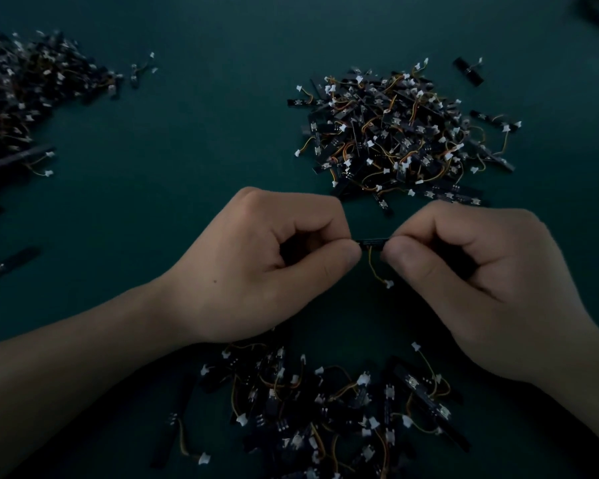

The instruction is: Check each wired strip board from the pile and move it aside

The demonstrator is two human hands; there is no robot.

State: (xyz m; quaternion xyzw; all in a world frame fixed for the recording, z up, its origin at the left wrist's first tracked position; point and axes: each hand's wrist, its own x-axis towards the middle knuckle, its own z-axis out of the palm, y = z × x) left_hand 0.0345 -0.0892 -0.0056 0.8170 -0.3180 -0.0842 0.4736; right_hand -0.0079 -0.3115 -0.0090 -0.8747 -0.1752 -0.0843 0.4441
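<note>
In the head view we pinch one board (372, 242) between the fingers (343, 257) of our left hand (256, 267) and right hand (481, 281), one at each end, its wire (371, 266) hanging below. Beyond the board sits a big pile (405, 133), nearer than it a heap (325, 402), far left of it a second heap (25, 98); we judge the job midway, with many left. Any print on the boards is too small to read.

Head cam, single wide-angle view: looks fwd & down at table (201, 140) from above, close over left hand (256, 267) & right hand (481, 281), centre frame
</note>
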